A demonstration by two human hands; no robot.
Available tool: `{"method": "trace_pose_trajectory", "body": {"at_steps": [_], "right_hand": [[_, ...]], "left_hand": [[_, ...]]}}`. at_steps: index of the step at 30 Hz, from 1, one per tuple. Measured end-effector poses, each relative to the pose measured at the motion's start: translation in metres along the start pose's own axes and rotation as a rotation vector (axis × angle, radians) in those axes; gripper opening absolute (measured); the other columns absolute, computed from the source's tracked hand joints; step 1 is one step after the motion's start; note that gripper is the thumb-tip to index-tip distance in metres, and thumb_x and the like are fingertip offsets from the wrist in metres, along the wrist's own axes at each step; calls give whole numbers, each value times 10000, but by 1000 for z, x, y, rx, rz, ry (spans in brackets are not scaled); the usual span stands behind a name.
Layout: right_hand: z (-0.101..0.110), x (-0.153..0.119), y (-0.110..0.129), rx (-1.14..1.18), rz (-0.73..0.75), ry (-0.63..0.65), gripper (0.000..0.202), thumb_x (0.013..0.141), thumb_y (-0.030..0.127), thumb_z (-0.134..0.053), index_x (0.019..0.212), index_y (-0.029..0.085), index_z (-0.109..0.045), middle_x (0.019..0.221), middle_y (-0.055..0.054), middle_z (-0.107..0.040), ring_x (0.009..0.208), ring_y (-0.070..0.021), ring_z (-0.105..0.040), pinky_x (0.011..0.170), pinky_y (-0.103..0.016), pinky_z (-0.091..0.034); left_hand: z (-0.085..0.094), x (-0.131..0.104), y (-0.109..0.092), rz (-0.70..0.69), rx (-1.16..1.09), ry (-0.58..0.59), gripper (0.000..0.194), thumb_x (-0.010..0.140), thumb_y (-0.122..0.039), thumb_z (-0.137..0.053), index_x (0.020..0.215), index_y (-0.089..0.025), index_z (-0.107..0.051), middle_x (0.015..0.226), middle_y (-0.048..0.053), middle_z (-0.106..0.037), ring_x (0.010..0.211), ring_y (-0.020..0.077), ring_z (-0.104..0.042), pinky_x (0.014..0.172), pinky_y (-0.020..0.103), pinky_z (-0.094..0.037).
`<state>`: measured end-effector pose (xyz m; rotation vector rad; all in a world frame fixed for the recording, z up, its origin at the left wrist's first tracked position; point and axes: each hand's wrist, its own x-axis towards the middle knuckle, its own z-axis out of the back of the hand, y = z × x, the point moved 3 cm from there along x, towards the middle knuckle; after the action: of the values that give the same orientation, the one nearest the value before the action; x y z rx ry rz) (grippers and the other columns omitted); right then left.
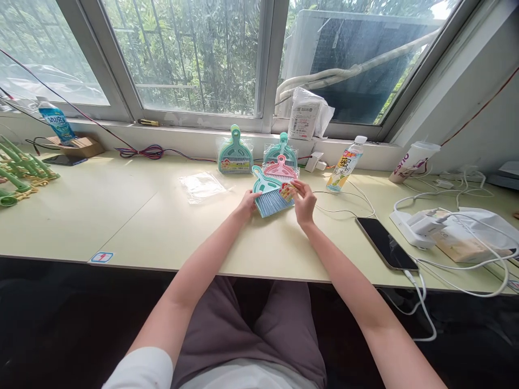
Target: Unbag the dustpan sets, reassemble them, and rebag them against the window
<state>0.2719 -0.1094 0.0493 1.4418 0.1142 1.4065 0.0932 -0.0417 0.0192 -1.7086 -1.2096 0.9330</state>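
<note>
A small green dustpan and brush set (270,195) with blue bristles is tilted above the table between my hands. My left hand (247,205) grips its left side. At its right end, my right hand (304,202) pinches a colourful label card (286,191) that lies against the set. Right behind it, a pink dustpan set (280,168) and another green set (284,148) lean by the wall in clear wrap. One more wrapped green dustpan set (235,154) stands to their left. Clear plastic bags (201,186) lie flat on the table left of my hands.
A drink bottle (346,163), a cup (414,161), a phone (386,243) and a power strip (413,229) with loose white cables occupy the right side. Green stick-like pieces (22,170) and a blue bottle (57,121) are at the left. The table's front edge (259,274) is near my lap.
</note>
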Motion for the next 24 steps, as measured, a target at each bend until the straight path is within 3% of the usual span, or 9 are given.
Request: {"method": "trace_pose_trajectory", "body": {"at_steps": [2, 4, 8, 12, 21, 24], "right_hand": [[-18, -10, 12, -39, 59, 194, 497, 924, 487, -433, 1323, 206, -525, 1296, -117, -620, 1217, -236, -576, 1049, -426, -435], [-32, -18, 17, -124, 128, 390, 540, 921, 529, -424, 1367, 233, -499, 1401, -93, -542, 1345, -250, -455, 1146, -462, -307], [-43, -24, 9, -232, 156, 609, 657, 939, 585, -316, 1512, 269, -261, 1568, -50, -299, 1479, -246, -184, 1195, -532, -66], [-44, -27, 1, -263, 126, 672, 721, 934, 622, -260, 1543, 260, -125, 1608, -61, -164, 1493, -266, -104, 1172, -584, 4], [-44, -28, 9, -178, 167, 680, 800, 912, 667, -251, 1544, 261, 25, 1617, -64, -111, 1493, -266, -102, 1177, -565, -46], [-43, -27, 9, -218, 183, 695, 769, 921, 657, -218, 1544, 268, 10, 1620, -55, -82, 1497, -270, -59, 1171, -583, -26]], "left_hand": [[-8, -5, 1, 5, -42, 54, 389, 716, -213, -718, 1058, -168, -538, 941, 67, -684, 824, 192, -678, 758, 324, -532], [-11, -8, 0, -7, -78, 65, 362, 750, -203, -698, 1070, -164, -533, 945, 62, -691, 827, 183, -678, 746, 308, -534], [-9, -10, -5, -15, -89, 17, 382, 755, -204, -715, 1079, -170, -515, 916, 44, -688, 793, 173, -678, 712, 291, -528], [-8, -8, -5, -24, -86, 27, 464, 716, -186, -753, 1095, -161, -485, 961, 58, -680, 769, 160, -678, 723, 291, -521], [-11, -8, -3, -60, -85, 116, 534, 681, -277, -806, 1090, -154, -484, 1079, 110, -668, 838, 171, -678, 706, 274, -518], [-12, -9, -5, -100, -96, 151, 532, 676, -305, -809, 1074, -159, -487, 1121, 119, -653, 861, 167, -672, 723, 277, -524]]}}
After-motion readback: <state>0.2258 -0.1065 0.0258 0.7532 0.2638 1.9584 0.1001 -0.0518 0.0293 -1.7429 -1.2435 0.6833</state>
